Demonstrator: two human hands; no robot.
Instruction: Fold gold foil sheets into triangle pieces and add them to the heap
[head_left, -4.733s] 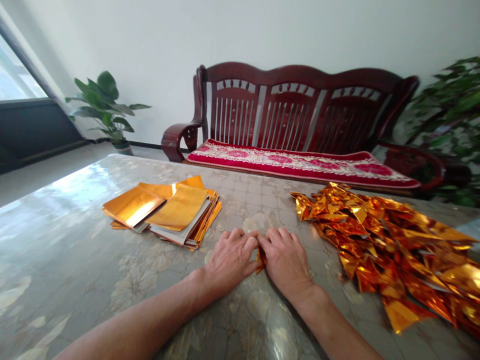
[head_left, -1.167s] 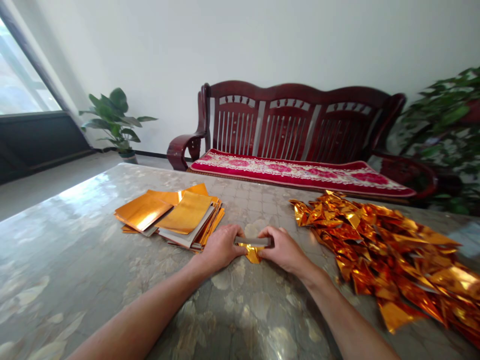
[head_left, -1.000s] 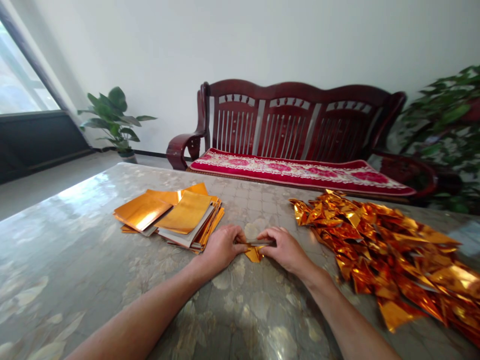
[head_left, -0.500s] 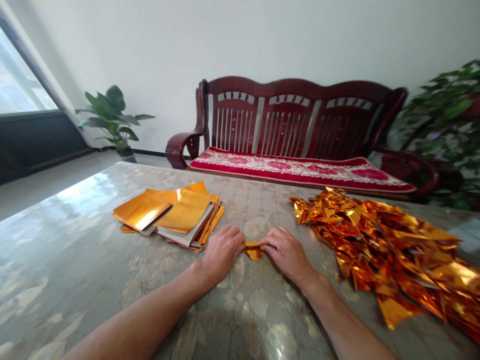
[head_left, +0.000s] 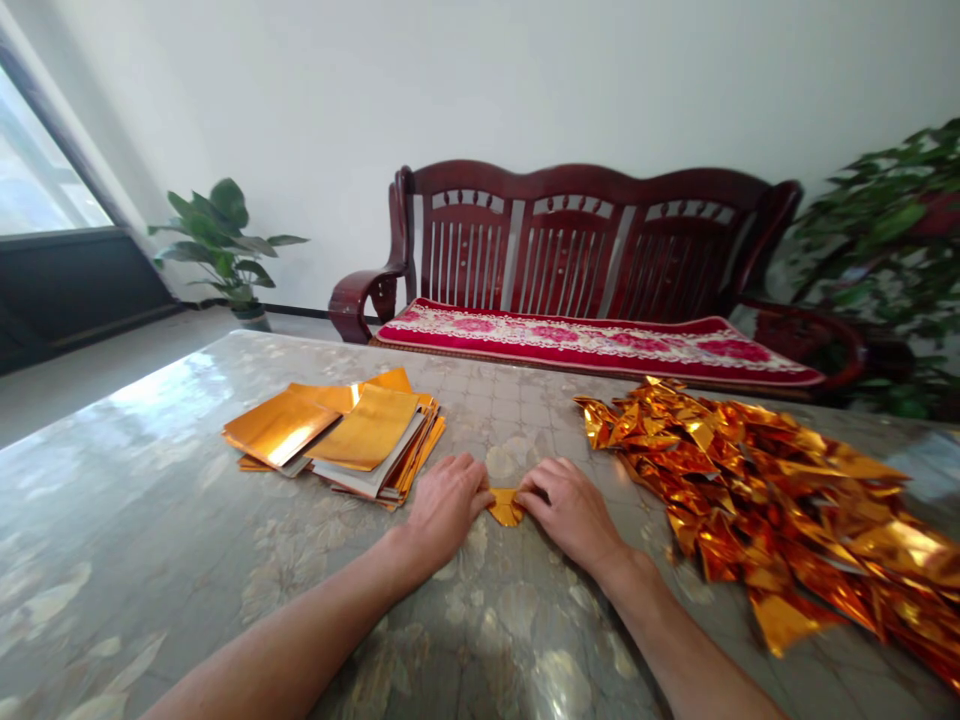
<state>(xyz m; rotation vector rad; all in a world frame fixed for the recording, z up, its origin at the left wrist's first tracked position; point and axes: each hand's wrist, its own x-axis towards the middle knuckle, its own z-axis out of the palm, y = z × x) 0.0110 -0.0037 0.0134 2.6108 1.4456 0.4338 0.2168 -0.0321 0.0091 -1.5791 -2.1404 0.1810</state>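
Two bare hands, one folded piece of gold foil paper [head_left: 506, 507] between them. Left hand [head_left: 448, 505] pinches its left end with thumb and fingers; right hand [head_left: 566, 505] pinches its right end the same way (both grips narrow, fingertips partly hidden). The piece is low over the table [head_left: 225, 600], its wider part fanning toward the person, well in from the surface's far edge.

Left of the hands, just beyond the left knuckles: one loose stack of gold foil sheets [head_left: 367, 425], lying flat, fanned in roughly two overlapping piles, some grey-white undersides showing; too many to count. It sits between the hands and the surface's far left corner.

Right of the hands, apart from them: one heap of folded gold foil pieces [head_left: 757, 490], tangled, no count possible. It starts near the far edge and spreads down the surface's right part, out past the frame. One clear plastic item [head_left: 937, 460] behind it at the right (blurry).

Past the far edge: one dark red wooden settee [head_left: 566, 250], three slatted back panels, one red floral seat cover [head_left: 585, 335] on it. Two green plants: one potted plant [head_left: 217, 235] beyond the far left corner, one leafy plant [head_left: 892, 230] far right.
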